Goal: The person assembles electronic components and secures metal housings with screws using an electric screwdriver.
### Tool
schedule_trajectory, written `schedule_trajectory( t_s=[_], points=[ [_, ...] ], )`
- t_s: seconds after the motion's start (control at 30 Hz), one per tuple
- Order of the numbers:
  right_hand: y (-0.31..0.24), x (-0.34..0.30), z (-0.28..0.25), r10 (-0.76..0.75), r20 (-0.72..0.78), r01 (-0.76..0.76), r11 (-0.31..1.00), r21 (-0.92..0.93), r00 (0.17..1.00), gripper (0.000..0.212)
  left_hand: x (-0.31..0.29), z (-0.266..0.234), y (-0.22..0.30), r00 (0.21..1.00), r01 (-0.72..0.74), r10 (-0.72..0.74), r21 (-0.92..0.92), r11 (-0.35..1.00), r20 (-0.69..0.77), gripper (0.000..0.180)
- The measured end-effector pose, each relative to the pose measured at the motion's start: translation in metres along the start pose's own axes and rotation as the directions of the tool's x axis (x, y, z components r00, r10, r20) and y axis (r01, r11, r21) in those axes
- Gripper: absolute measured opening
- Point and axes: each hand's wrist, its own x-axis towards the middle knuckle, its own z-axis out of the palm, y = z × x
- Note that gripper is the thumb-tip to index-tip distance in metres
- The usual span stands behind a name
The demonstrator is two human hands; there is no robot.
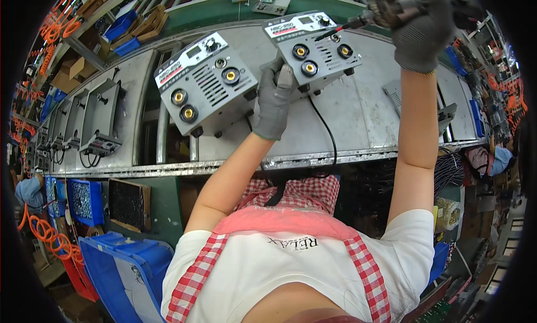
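Observation:
Two grey box-shaped welding machines stand side by side on the metal bench. The left machine [210, 85] has round sockets, vent slots and a knob on its tilted top panel. My gloved left hand [274, 102] is closed on the near left edge of the right machine [321, 54], thumb on its front. In my gloved right hand [423, 34], held high at the far right, is a power screwdriver [386, 10]. Its dark, red-marked bit points left and down, with the tip at the right machine's upper front panel. Whether the tip touches a screw is too small to tell.
Several open grey housings [100, 118] line the bench's left end. A black cable [330, 127] hangs over the front edge from the right machine. Blue bins of small parts [85, 202] and a large blue crate [126, 272] are at lower left. Rollers [162, 132] show beside the left machine.

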Motion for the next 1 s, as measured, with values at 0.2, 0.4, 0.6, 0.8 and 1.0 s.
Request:
schedule_trajectory(
  t_s=[0.2,0.4,0.6,0.8,1.0],
  points=[
    [0.022,0.014,-0.008,0.191,0.105,-0.184,0.98,-0.07,0.976,0.019,0.04,0.018,-0.019,0.995,-0.093,0.091,-0.069,0.993,-0.044,0.044],
    [0.027,0.014,0.0,0.212,0.029,-0.21,0.975,-0.074,0.977,0.019,0.051,0.016,-0.01,1.0,0.001,-0.001,-0.011,1.0,-0.004,0.04],
    [0.039,0.019,-0.009,0.232,0.105,-0.225,0.972,-0.07,0.967,0.015,0.051,0.022,-0.003,0.996,0.069,-0.07,-0.017,0.997,-0.053,0.037],
    [0.042,0.016,-0.001,0.221,0.106,-0.217,0.975,-0.052,0.969,0.013,0.05,0.02,-0.009,0.992,0.102,-0.111,-0.121,0.987,-0.066,0.033],
    [0.041,0.015,0.001,0.243,0.136,-0.238,0.97,-0.049,0.96,0.014,0.047,0.02,-0.008,0.994,0.077,-0.087,-0.131,0.988,-0.072,0.032]
  ],
)
